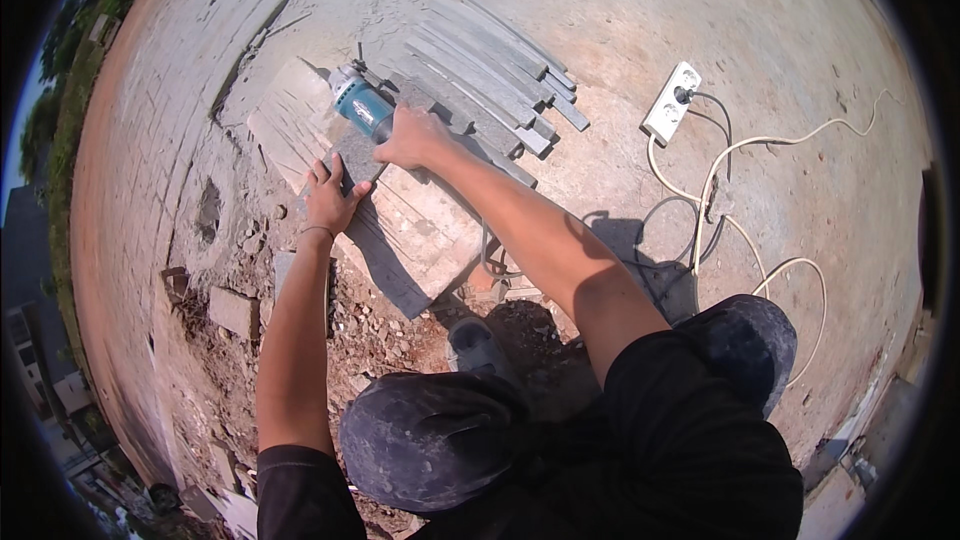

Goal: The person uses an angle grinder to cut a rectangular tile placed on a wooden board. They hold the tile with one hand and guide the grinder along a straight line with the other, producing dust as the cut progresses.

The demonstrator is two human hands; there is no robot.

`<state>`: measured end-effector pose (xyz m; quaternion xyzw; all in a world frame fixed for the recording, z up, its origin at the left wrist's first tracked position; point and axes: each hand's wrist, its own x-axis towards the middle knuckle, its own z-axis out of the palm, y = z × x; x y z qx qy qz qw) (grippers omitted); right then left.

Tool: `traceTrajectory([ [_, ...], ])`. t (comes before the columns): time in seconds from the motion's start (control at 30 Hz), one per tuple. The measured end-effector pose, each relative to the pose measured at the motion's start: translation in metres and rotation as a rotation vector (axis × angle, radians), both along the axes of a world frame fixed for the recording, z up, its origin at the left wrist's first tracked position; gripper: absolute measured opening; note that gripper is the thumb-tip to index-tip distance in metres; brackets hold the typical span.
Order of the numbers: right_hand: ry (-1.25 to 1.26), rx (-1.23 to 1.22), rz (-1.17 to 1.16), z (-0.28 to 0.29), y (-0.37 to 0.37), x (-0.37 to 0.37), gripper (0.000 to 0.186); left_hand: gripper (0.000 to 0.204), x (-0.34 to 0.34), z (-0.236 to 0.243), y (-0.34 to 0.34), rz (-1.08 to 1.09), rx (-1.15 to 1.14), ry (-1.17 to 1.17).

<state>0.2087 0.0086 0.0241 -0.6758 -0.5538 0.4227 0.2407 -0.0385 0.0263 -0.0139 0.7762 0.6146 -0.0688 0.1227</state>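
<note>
Angle grinder [364, 112] is being held over pale slab [435, 230] near its far edge, right hand [414, 137] clamping the tool's body. Left hand [333, 202] is pressing, fingers spread, on grey stone piece [357, 154]. Grey strips [478, 65] are lying by slab's far-right edge; open concrete floor [615, 50] is separating them from white power strip [668, 112].
</note>
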Motion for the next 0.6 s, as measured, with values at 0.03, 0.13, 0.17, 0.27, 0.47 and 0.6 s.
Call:
traceTrajectory([
  [0.03,-0.01,0.017,-0.002,-0.001,0.0,-0.001,0.079,0.097,0.0,0.0,0.0,0.005,0.005,0.002],
  [0.13,-0.025,0.026,-0.002,-0.003,0.0,0.001,0.08,0.096,0.012,0.012,-0.005,-0.024,-0.006,0.096],
  [0.17,-0.024,0.025,0.001,-0.004,0.001,0.001,0.08,0.096,0.012,0.013,-0.005,-0.025,-0.005,0.097],
  [0.27,-0.021,0.022,0.003,-0.005,0.002,0.0,0.08,0.097,0.011,0.013,-0.004,-0.027,-0.004,0.102],
  [0.47,-0.028,0.012,-0.008,-0.008,0.004,-0.001,0.079,0.097,0.011,0.013,-0.004,-0.023,-0.008,0.115],
  [0.6,-0.025,0.008,-0.006,-0.007,0.003,0.0,0.079,0.097,0.011,0.013,-0.005,-0.023,-0.007,0.114],
])
